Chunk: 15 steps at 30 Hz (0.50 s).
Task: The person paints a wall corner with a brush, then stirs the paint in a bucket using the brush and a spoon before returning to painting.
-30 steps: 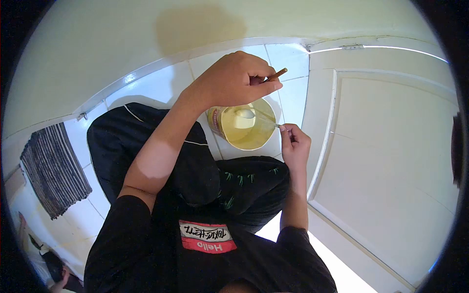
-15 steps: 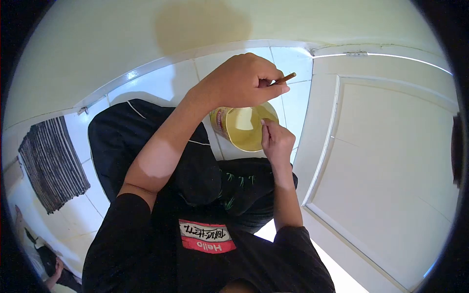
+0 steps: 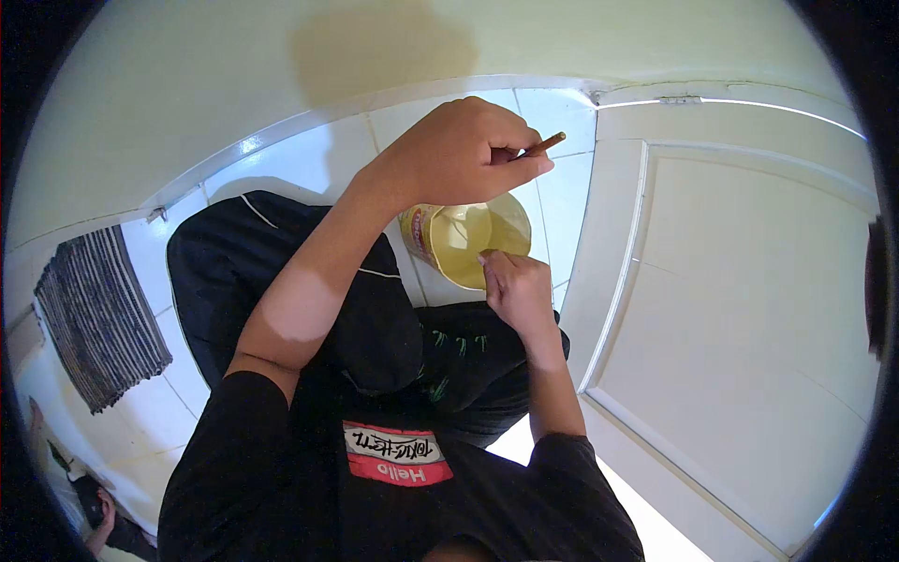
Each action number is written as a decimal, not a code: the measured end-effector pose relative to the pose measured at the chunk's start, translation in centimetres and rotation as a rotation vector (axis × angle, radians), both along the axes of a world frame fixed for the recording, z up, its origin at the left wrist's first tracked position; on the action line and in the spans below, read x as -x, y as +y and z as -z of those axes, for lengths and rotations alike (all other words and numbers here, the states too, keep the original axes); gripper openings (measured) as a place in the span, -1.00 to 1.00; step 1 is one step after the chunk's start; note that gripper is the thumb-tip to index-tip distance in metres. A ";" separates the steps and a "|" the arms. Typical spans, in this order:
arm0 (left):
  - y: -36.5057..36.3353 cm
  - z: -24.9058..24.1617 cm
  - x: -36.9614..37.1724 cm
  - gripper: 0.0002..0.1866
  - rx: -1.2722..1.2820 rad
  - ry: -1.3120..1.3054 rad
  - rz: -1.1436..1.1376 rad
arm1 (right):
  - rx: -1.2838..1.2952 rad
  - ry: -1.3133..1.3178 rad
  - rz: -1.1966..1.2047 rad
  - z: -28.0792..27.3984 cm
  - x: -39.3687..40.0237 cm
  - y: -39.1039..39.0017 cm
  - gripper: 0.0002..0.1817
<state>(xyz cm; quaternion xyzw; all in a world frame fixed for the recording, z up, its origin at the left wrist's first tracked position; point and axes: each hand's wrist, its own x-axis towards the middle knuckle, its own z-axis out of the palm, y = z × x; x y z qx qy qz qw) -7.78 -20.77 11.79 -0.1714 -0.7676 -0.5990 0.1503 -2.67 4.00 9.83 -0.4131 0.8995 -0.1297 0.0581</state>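
My left hand (image 3: 473,155) is closed around a thin brown stick (image 3: 546,145), whose pale cut end points up and to the right. It is held above the far side of a yellowish bucket (image 3: 511,225) with a printed label on its outer left side. The left hand and wrist cover part of the bucket's far rim. My right hand (image 3: 521,288) is at the bucket's near right rim, thumb and fingers pinched together over the opening. Whatever may be between those fingertips is too small or hidden to make out. The bucket stands on white floor tiles in front of my bent legs.
A white panelled door (image 3: 740,309) stands to the right, and a pale wall (image 3: 234,84) runs along the far side. On the left lies a grey striped woven mat (image 3: 103,318). Another person's hand (image 3: 105,513) shows at the lower left edge.
My right hand has moved left and toward me along the near side of the bucket, still pinched. The left hand with the stick has hardly shifted.
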 end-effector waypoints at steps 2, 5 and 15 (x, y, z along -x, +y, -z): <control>-0.3 -0.1 -0.1 -0.71 0.019 0.007 0.027 | -0.007 -0.009 -0.012 -0.5 -0.4 -0.2 -0.96; -0.6 -0.5 -0.2 -0.74 0.004 -0.009 0.044 | -0.055 -0.028 -0.026 -1.2 -0.7 -0.1 -0.92; -0.5 -0.2 0.0 -0.76 -0.006 0.008 0.046 | -0.070 -0.078 -0.083 -1.5 -1.1 0.7 -0.91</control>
